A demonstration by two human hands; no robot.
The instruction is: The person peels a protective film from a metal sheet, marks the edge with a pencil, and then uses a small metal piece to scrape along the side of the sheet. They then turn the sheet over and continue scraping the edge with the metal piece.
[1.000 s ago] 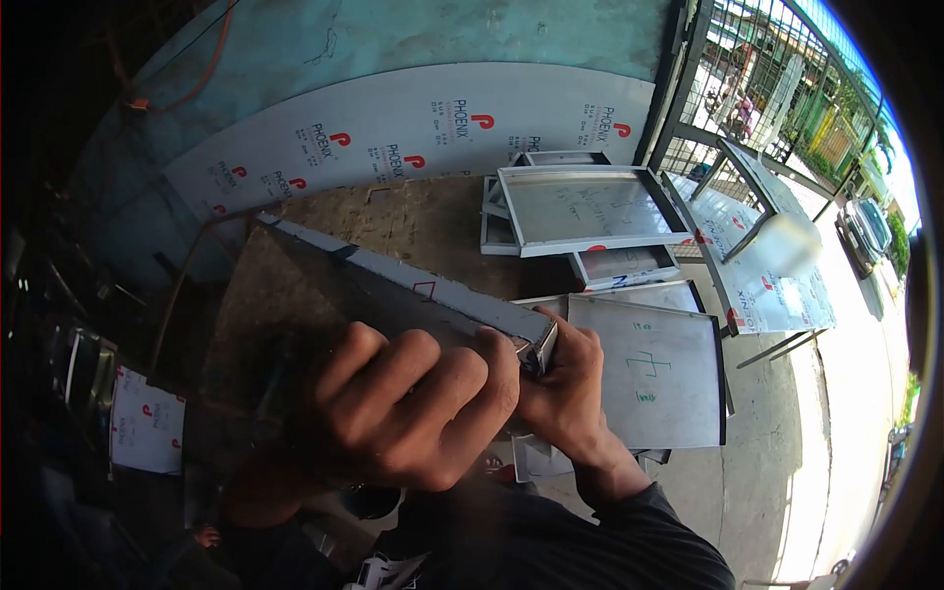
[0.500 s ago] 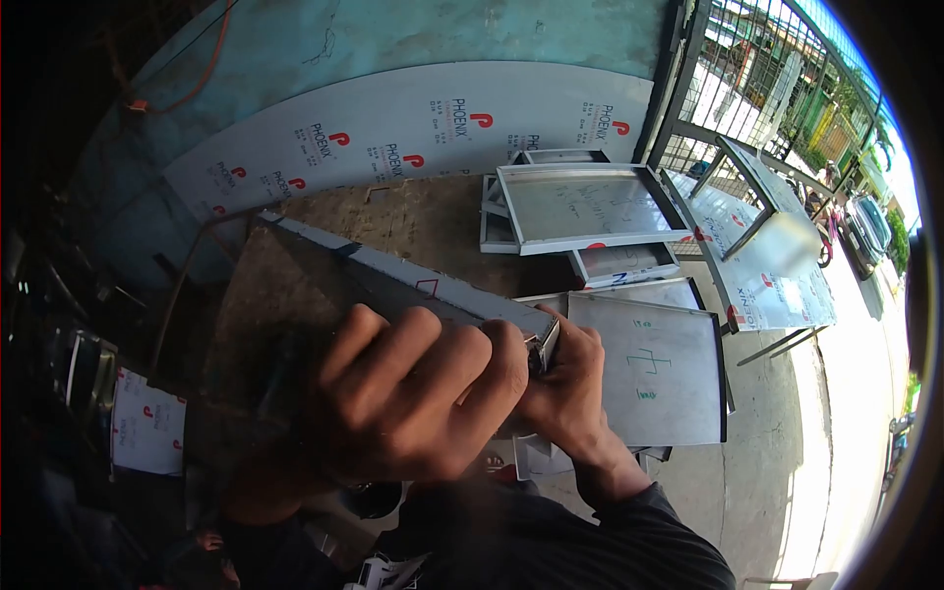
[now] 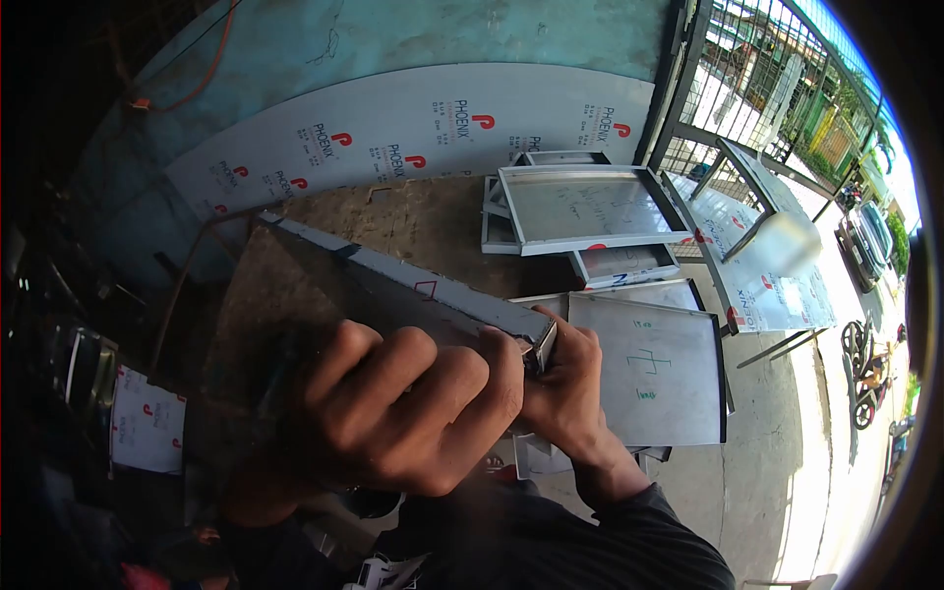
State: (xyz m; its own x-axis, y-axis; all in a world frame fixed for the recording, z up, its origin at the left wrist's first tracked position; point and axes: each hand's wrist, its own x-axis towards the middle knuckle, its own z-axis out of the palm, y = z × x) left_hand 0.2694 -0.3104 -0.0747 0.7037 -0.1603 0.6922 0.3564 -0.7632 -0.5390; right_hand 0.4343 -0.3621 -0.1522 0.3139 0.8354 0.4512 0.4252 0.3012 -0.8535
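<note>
Grips the near corner of a long grey metal panel (image 3: 423, 290) with the left hand (image 3: 403, 413) curled shut over its edge, pinches that corner with the right hand (image 3: 565, 388), close above a marked sheet (image 3: 659, 379), framed panel (image 3: 585, 206) and printed sheeting (image 3: 413, 128) beyond.

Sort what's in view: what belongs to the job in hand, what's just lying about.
In hand: panel, gripped near its corner by left hand and right hand.
Lying about: tray, marked sheet, Phoenix sheet, gate.
</note>
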